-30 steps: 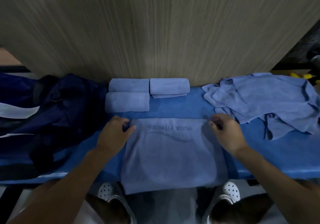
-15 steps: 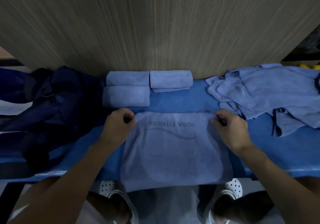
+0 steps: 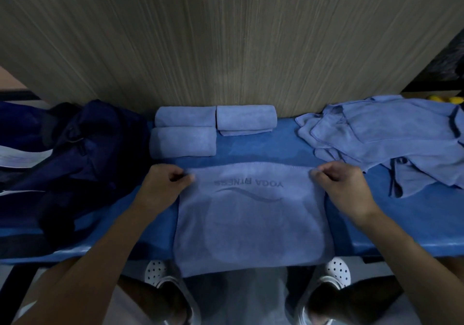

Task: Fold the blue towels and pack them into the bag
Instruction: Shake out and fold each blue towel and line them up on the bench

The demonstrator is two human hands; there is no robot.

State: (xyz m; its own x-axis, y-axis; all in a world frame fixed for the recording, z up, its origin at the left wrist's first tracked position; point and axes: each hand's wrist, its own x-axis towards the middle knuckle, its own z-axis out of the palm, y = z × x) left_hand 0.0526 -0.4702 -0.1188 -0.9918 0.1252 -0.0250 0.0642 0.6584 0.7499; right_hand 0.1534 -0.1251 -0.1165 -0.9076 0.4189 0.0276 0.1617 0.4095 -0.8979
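A blue towel [image 3: 251,226] printed "YOGA FITNESS" lies flat in front of me, its near edge hanging over the table's front. My left hand [image 3: 163,186] pinches its far left corner and my right hand [image 3: 344,186] pinches its far right corner. Three rolled blue towels [image 3: 185,141] sit behind it against the wall. A heap of unfolded blue towels [image 3: 391,136] lies at the right. The dark navy bag [image 3: 75,164] slumps at the left of the table.
The table [image 3: 414,216] has a blue cover and stands against a wood-grain wall [image 3: 226,43]. My white perforated shoes [image 3: 336,272] show below its front edge. Something yellow [image 3: 445,98] peeks out at the far right.
Both hands keep their hold on the towel's far corners. The far edge now lies straighter and a little farther from me; the view has shifted slightly.
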